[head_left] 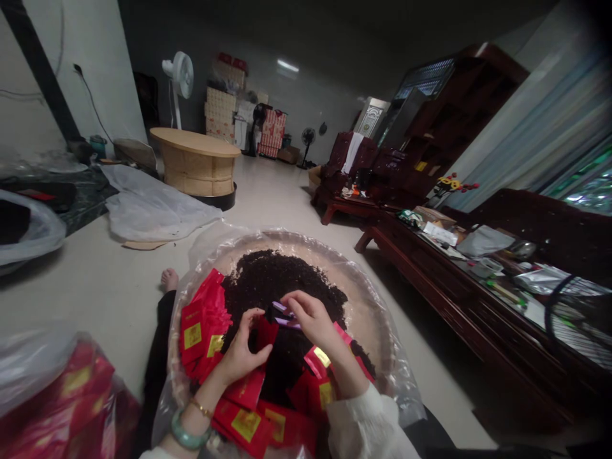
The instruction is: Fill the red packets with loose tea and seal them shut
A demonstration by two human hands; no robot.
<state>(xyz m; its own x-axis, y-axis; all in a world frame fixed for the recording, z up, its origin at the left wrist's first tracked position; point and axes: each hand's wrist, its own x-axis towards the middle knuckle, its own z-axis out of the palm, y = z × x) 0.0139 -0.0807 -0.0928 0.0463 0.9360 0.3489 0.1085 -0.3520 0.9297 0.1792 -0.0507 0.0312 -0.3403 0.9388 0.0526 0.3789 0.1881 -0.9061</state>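
Note:
A round tray (373, 299) lined with clear plastic sits on my lap, heaped with dark loose tea leaves (277, 280). Several red packets with gold labels (203, 325) lie along its left and near edges. My left hand (241, 350) pinches a small red packet (266, 331) upright over the leaves. My right hand (310, 319) is closed on a purple scoop (284, 315) whose tip sits at the packet's mouth. A green bangle and a gold bracelet are on my left wrist.
A bag of red packets (62, 401) lies at lower left. A dark wooden table (478, 299) cluttered with items runs along the right. A round wooden table (196, 159), a fan (179, 76), stacked boxes and plastic sheets (148, 204) stand farther back.

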